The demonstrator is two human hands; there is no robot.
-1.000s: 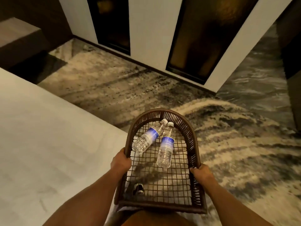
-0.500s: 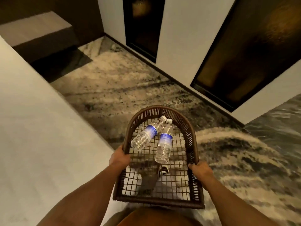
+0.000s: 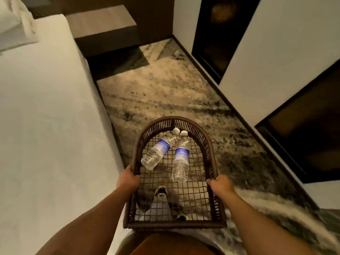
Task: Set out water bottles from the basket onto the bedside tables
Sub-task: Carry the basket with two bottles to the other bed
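I hold a dark brown wicker basket [image 3: 207, 144] with an open grid floor in front of my waist. My left hand [image 3: 128, 179] grips its left rim and my right hand [image 3: 220, 184] grips its right rim. Two clear water bottles with blue labels lie inside, caps toward the rounded far end. The left bottle [image 3: 158, 149] lies slanted, the right bottle [image 3: 181, 156] nearly straight. A brown bedside table [image 3: 100, 22] stands far ahead, beside the head of the bed.
A white bed [image 3: 46, 116] runs along my left, with a pillow [image 3: 12, 24] at its far end. Patterned carpet [image 3: 161, 89] forms an aisle ahead. A white wall with dark panels [image 3: 217, 37] lines the right side.
The view has swung left and forward along the bed; the bedside table and pillow now show. Both hands keep their grip on the basket, and the bottles have barely shifted.
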